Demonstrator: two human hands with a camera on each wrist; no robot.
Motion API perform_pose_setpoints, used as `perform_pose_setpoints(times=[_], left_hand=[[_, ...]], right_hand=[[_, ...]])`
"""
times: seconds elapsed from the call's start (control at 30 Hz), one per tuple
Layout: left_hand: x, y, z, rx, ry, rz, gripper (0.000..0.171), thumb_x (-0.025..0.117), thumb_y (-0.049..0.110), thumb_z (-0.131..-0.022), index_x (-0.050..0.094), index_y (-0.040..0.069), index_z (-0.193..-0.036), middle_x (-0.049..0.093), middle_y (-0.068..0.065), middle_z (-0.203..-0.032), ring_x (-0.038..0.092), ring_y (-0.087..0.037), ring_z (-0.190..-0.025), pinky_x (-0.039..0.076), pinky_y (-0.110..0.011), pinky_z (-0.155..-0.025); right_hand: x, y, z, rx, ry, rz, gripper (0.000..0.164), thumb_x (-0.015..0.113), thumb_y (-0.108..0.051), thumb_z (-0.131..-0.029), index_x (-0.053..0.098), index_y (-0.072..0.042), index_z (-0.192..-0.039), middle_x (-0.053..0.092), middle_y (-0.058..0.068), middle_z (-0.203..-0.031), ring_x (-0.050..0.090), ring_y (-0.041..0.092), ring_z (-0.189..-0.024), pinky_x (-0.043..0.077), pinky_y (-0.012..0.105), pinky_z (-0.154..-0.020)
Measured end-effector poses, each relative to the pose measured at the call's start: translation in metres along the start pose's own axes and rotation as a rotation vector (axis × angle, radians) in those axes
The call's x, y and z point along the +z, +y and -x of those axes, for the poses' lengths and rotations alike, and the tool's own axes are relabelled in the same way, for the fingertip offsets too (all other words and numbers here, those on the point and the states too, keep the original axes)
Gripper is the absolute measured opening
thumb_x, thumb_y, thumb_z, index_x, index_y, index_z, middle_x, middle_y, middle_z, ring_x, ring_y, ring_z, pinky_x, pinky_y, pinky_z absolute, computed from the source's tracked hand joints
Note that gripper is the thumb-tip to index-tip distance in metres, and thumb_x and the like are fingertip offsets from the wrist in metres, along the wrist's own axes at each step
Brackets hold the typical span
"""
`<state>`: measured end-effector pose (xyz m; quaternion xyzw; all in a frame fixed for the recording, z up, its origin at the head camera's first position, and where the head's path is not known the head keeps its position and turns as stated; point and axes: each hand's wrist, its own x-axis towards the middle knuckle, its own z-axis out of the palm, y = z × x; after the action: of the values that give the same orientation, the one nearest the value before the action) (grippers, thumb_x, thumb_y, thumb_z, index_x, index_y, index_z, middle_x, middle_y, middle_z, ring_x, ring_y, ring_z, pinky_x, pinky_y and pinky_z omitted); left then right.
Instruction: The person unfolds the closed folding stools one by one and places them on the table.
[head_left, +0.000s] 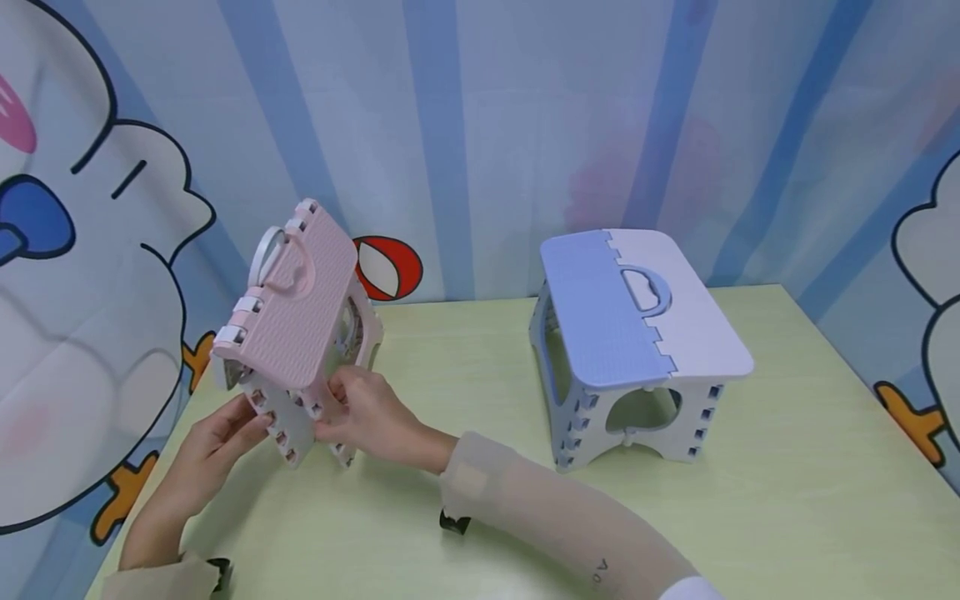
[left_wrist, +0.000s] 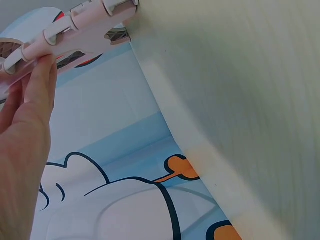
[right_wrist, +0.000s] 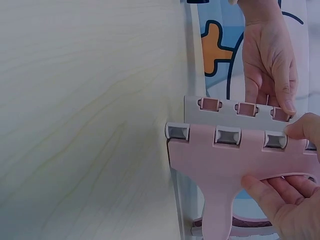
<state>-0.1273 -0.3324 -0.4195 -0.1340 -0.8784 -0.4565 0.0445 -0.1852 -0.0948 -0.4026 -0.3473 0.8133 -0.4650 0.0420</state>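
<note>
A pink and white folding stool (head_left: 307, 312) is tilted and partly folded at the left of the table, its top bent into a ridge with the handles at the peak. My left hand (head_left: 206, 454) pinches the edge of its white leg panel at the near end. With thumb and fingers, my right hand (head_left: 375, 421) grips the pink leg panel. In the right wrist view the right hand (right_wrist: 295, 210) has its fingertips in the panel's opening, and the white panel (right_wrist: 195, 112) stands beside the pink one. The left wrist view shows the left hand (left_wrist: 35, 100) partly behind the stool's edge.
A blue and white folding stool (head_left: 600, 325) stands unfolded at the right of the light wooden table (head_left: 465, 358). Behind and beside the table hangs a striped blue cloth (head_left: 502, 150) with cartoon figures.
</note>
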Motion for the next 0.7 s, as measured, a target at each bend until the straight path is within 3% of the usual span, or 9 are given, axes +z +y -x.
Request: perform_pose_setpoints(times=[0.23, 0.7], left_hand=[[0.0004, -0.0004, -0.0001, 0.007, 0.007, -0.007, 0.049, 0.049, 0.015, -0.107, 0.038, 0.003, -0.153, 0.052, -0.020, -0.141, 0.053, 0.010, -0.112, 0.048, -0.012, -0.086], [-0.0003, -0.0015, -0.0011, 0.018, 0.013, -0.031, 0.048, 0.049, 0.015, -0.107, 0.039, 0.003, -0.152, 0.052, -0.025, -0.140, 0.052, 0.011, -0.112, 0.047, -0.011, -0.087]], right_hand=[[-0.0025, 0.0010, 0.0023, -0.004, 0.009, 0.007, 0.032, 0.081, -0.012, -0.084, 0.060, -0.002, -0.106, 0.063, 0.004, -0.103, 0.059, 0.003, -0.086, 0.048, 0.008, -0.068], [-0.0062, 0.0045, 0.0066, 0.027, 0.000, -0.066, 0.030, 0.079, -0.010, -0.085, 0.058, -0.004, -0.107, 0.060, -0.002, -0.097, 0.056, 0.005, -0.081, 0.051, 0.013, -0.066]])
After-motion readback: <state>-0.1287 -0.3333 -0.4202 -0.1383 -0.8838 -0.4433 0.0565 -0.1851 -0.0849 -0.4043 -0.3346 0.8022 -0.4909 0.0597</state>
